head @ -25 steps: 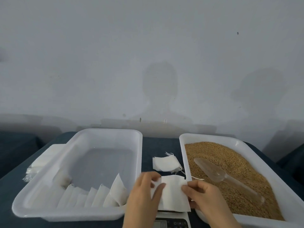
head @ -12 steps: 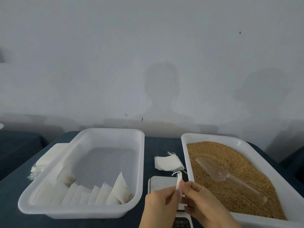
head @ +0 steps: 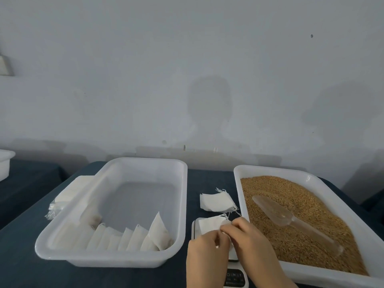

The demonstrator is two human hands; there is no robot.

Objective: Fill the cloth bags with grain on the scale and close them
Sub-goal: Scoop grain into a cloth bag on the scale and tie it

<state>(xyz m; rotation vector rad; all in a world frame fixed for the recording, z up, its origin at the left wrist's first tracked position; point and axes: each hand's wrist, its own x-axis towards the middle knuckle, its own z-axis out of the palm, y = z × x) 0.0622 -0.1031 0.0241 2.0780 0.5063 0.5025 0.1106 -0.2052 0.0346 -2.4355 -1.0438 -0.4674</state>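
Note:
A small white cloth bag lies over the white scale between the two trays. My left hand and my right hand both pinch its near edge with their fingertips close together. The bag looks flat and empty. Behind it a second empty bag with loose strings lies on the dark cloth. The right tray holds brown grain with a clear plastic scoop lying on top.
The white tray on the left holds a row of several filled bags along its near wall. A stack of flat bags lies left of that tray. Another white container shows at the far left edge.
One second ago both hands held the bag flat and upright. Then it was turned edge-on, and now it is lowered onto the scale with both hands pinching its near edge.

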